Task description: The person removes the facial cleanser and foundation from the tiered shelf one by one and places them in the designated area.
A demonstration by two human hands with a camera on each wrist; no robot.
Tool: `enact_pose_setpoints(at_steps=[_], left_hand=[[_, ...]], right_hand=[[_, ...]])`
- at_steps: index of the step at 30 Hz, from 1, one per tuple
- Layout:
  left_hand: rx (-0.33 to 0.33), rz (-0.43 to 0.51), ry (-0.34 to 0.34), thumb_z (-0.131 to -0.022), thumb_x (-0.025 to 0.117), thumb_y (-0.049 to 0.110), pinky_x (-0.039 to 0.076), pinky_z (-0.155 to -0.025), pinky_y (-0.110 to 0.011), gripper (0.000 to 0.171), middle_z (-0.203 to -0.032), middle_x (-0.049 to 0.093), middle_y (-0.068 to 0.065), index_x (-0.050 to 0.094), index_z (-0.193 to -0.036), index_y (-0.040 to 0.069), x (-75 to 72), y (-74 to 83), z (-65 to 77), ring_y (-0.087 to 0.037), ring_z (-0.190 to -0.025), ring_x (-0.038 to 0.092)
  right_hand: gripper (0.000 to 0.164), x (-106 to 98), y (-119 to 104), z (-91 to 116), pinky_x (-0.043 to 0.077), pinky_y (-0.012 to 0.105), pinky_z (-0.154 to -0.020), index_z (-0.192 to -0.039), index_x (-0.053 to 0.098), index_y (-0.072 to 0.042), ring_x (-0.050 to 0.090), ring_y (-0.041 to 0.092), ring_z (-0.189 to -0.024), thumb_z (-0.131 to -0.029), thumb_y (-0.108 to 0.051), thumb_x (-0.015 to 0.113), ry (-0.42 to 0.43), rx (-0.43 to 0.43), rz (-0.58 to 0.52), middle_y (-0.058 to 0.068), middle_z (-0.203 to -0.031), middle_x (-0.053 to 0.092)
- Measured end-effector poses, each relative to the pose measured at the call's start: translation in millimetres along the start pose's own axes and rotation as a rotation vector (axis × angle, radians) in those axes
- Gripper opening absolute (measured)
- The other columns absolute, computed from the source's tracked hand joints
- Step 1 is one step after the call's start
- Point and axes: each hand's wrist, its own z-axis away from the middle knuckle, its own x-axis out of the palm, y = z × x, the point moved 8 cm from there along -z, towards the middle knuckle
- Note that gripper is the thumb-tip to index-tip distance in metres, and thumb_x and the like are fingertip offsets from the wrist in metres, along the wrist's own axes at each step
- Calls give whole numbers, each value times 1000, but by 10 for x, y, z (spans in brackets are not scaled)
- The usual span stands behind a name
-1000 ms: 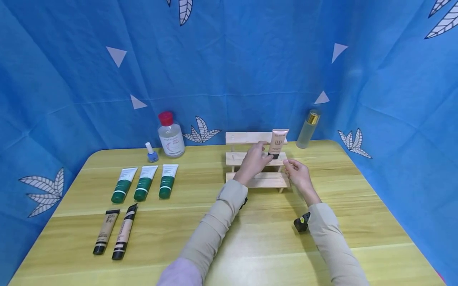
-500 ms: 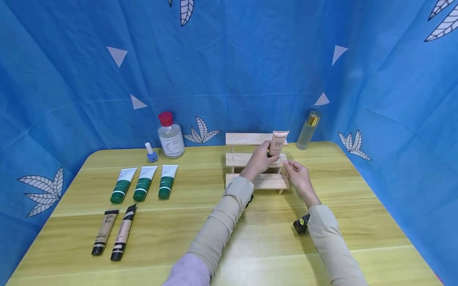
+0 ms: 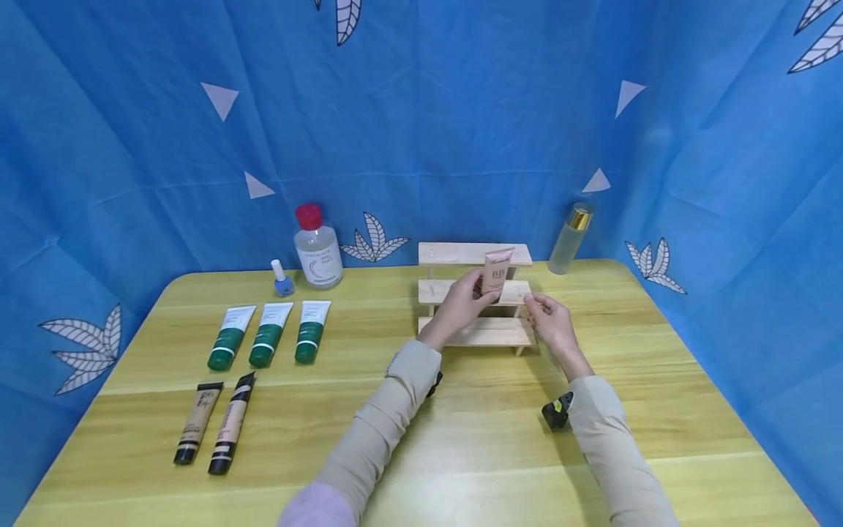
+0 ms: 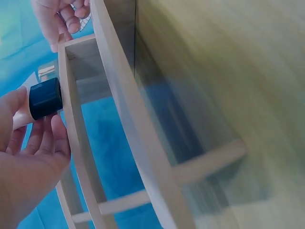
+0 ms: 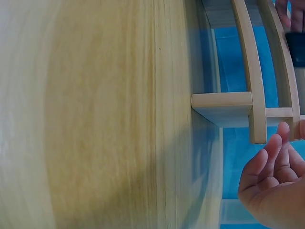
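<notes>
My left hand [image 3: 461,301] grips a pink BB cream tube [image 3: 497,272] by its lower part, black cap down. It stands over the middle board of a three-step wooden display stand [image 3: 476,334]. In the left wrist view the black cap [image 4: 45,98] is right at the edge of that board, with the fingers curled behind the tube. My right hand [image 3: 552,322] pinches the right end of the middle board. The right wrist view has the thumb on one side of the board and the fingertips [image 5: 283,129] on the other.
A clear bottle with a red cap [image 3: 319,252], a blue nail polish bottle [image 3: 283,284], several green-and-white tubes [image 3: 308,333] and two beige tubes [image 3: 228,423] are at the left. A gold-capped bottle [image 3: 569,238] stands right of the stand, before a blue cloth [image 3: 514,132].
The BB cream tube has shifted left along the middle board and tilted a little, with my left hand now around it. My right hand stays at the board's right end.
</notes>
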Motion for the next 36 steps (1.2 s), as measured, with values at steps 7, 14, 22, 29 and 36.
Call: enact_pose_setpoints(at_steps=[7, 14, 22, 29, 36], left_hand=[[-3, 21, 41, -94, 61, 20, 50, -83, -27, 37, -112, 62, -12, 52, -125, 3, -142, -48, 212, -20, -97, 59], [22, 50, 84, -92, 63, 21, 51, -85, -26, 41, -110, 63, -11, 52, -127, 2, -290, -43, 404, -20, -98, 60], [35, 90, 92, -92, 63, 20, 52, -79, -28, 39, -106, 63, -12, 53, -124, 1, -449, 3, 661, -20, -92, 60], [-3, 84, 136, -91, 64, 22, 52, -77, -29, 37, -107, 64, -12, 55, -122, 2, -592, -49, 883, -22, -95, 61], [-30, 72, 177, -90, 66, 19, 53, -75, -28, 34, -103, 65, -10, 59, -118, 3, -730, -86, 1161, -19, -90, 61]], right_hand=[[54, -6, -2, 5, 48, 15, -68, -137, 45, 2, 52, 5, -75, -99, -36, 48, -2, -7, 1, 9, -100, 59], [55, 2, -16, 10, 48, 14, -68, -137, 45, 3, 52, 5, -75, -99, -36, 48, -5, -10, -4, 7, -98, 59], [55, -3, -23, 23, 47, 14, -67, -137, 45, 3, 52, 4, -74, -99, -36, 48, -11, -3, -10, 7, -98, 59], [57, -9, -41, 18, 48, 14, -68, -137, 44, 4, 52, 3, -74, -99, -38, 48, -8, -16, -2, 8, -99, 60], [56, 9, -6, 15, 48, 14, -69, -138, 44, 2, 53, 4, -76, -98, -38, 48, -13, 6, -11, 4, -97, 58]])
